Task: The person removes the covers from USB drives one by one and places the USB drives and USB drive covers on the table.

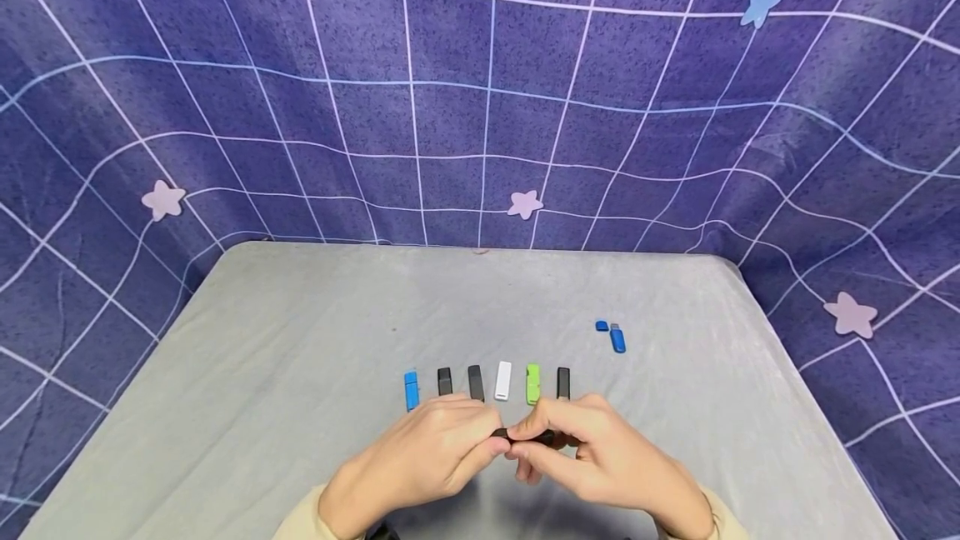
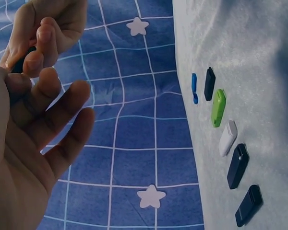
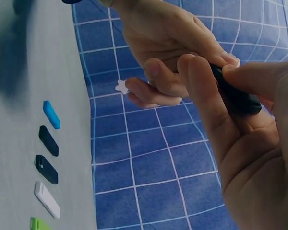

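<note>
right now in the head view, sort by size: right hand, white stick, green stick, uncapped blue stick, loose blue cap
1. right hand
2. white stick and green stick: too alike to rank
3. uncapped blue stick
4. loose blue cap

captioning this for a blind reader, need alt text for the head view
A person's left hand and right hand pinch a small black stick over a grey cloth. Beyond lies a row of six small sticks; farther right, a blue USB stick lies uncapped beside its cap.
</note>
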A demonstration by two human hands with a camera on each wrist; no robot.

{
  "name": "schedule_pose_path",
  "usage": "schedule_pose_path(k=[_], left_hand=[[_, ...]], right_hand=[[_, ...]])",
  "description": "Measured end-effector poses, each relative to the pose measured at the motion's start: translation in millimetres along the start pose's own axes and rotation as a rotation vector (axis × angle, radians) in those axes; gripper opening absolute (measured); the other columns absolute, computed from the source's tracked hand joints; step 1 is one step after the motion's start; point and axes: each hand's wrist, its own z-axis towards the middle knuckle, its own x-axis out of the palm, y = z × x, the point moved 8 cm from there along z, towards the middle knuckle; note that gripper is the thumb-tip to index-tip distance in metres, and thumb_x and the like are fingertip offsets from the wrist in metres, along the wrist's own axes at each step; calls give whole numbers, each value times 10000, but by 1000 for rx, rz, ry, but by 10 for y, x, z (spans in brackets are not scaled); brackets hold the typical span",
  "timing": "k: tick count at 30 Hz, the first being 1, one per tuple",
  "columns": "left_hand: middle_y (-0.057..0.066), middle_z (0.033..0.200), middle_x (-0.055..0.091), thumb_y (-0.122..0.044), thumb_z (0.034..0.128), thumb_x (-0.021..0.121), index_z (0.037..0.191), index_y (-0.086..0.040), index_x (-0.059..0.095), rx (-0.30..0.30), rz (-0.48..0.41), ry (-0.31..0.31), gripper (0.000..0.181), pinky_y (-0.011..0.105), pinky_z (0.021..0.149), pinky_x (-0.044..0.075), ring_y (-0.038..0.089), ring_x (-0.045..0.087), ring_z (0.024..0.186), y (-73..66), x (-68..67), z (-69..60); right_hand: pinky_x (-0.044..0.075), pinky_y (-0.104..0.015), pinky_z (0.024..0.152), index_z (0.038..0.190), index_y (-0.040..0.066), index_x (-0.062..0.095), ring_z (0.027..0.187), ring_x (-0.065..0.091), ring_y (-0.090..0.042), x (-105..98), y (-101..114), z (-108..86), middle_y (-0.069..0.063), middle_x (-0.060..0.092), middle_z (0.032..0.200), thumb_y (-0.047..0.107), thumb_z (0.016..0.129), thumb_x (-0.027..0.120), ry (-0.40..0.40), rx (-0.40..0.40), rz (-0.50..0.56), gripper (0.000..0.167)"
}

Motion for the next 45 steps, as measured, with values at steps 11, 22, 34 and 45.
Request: schedule_pose_path(k=[11, 22, 34, 45], left_hand=[[-101, 656, 396, -278, 1133, 357, 818, -172, 495, 3, -52, -26, 360, 94, 683, 381, -27, 322, 611, 3, -41, -71], [-159, 625, 345, -294, 1095, 497, 792, -228, 504, -193, 53, 112, 310, 112, 633, 347, -59, 309, 591, 127, -3, -83], [-185, 610, 386, -558, 1008, 487, 882, -208, 555, -266, 145, 244, 378, 145, 560, 325, -32, 312, 552, 198, 76, -146], [-184, 598, 373, -595, 903, 598, 763, -238, 572, -201, 185, 282, 384, 161, 578, 365, -53, 280, 548, 152, 69, -98]], right_hand=[[515, -77, 600, 1107, 48, 652, 691, 717, -40, 30, -11, -26, -41, 761, 820, -131, 894, 683, 36, 13, -27, 279], [547, -115, 808, 1121, 143, 608, 936, 683, -2, 103, -134, -52, 52, 726, 1059, 53, 967, 700, 56, 147, -236, 200], [544, -136, 842, 1104, 136, 680, 940, 700, -41, 134, -174, -59, 55, 749, 1041, 123, 935, 757, 45, 175, -391, 186], [536, -91, 812, 1056, 73, 636, 895, 721, -54, 171, -165, -64, 16, 759, 965, 133, 814, 816, 55, 118, -374, 308]])
